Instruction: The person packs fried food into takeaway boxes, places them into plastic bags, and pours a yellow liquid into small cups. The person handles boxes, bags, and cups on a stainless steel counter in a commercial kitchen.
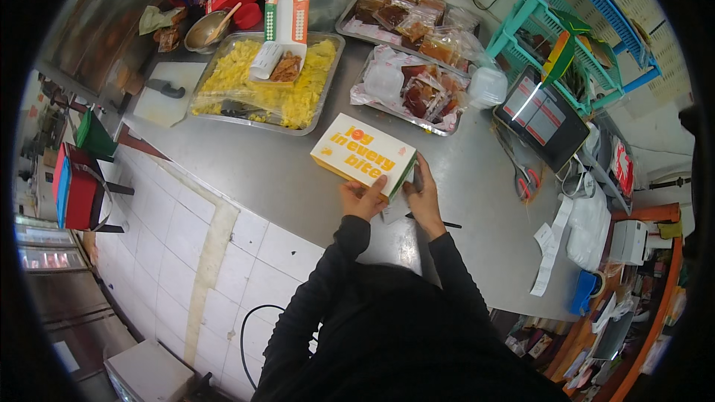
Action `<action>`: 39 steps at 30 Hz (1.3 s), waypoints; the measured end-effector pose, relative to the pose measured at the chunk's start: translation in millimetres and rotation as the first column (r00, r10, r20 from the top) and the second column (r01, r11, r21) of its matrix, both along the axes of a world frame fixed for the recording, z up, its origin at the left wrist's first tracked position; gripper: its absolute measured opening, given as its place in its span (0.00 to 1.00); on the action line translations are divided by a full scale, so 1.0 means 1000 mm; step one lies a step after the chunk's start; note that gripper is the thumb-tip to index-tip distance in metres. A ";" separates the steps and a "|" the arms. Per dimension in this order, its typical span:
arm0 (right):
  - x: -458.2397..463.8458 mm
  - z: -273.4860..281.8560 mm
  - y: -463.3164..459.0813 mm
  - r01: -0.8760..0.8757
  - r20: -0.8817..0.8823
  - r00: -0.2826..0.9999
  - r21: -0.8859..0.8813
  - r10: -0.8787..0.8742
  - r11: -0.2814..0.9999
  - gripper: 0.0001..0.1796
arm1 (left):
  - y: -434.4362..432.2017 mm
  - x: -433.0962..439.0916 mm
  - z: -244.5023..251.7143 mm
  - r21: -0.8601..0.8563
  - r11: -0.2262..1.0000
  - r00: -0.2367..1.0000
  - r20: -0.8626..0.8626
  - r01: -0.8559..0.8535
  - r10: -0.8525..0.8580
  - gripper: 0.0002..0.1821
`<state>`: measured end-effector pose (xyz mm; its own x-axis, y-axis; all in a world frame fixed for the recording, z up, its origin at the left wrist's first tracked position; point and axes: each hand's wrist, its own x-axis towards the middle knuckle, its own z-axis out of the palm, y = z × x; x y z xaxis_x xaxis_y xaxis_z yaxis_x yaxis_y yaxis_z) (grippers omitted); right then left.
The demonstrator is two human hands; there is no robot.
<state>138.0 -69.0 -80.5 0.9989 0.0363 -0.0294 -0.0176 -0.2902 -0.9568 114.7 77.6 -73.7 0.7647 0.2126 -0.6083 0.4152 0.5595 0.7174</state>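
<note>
A closed white cardboard food box (363, 148) with yellow lettering is gripped between both hands above the steel table. My left hand (363, 199) holds its near edge, with the thumb up against the lid corner. At the box's right end, my right hand (423, 196) has its fingers along the green-edged side. A slip of white paper (395, 211) shows beneath the box, between the hands. Part of a thin black object (453, 225) sticks out by my right wrist. What lies inside the box is hidden.
An open food carton (290, 30) stands on a metal tray of yellow food (313, 101). Two trays (385, 101) hold sauce packets. To the right are a tablet (540, 117), scissors (525, 178) and a tiered plastic rack (511, 22). A knife (165, 88) rests on a cutting board (167, 109).
</note>
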 end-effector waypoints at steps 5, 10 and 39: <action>-0.005 -0.016 -0.007 0.069 0.149 0.987 -0.075 -0.057 0.995 0.47 | -0.001 -0.001 -0.037 0.356 0.904 0.945 0.130 0.237 -0.299 0.28; -0.012 0.009 -0.002 0.172 0.281 0.957 -0.332 -0.076 0.927 0.41 | -0.004 0.010 -0.049 0.780 0.583 0.860 0.121 0.227 -0.496 0.23; -0.078 0.035 -0.084 -0.115 -0.159 0.986 -0.445 0.048 0.888 0.13 | 0.325 0.297 -0.008 0.942 -0.322 0.806 -0.260 0.091 -0.532 0.60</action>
<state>60.0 -153.0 -45.7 0.9774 0.0664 -0.2006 -0.0987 -0.6959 -0.7113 412.2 402.6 -82.1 0.9914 0.0014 0.1305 -0.0339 -0.9630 0.2675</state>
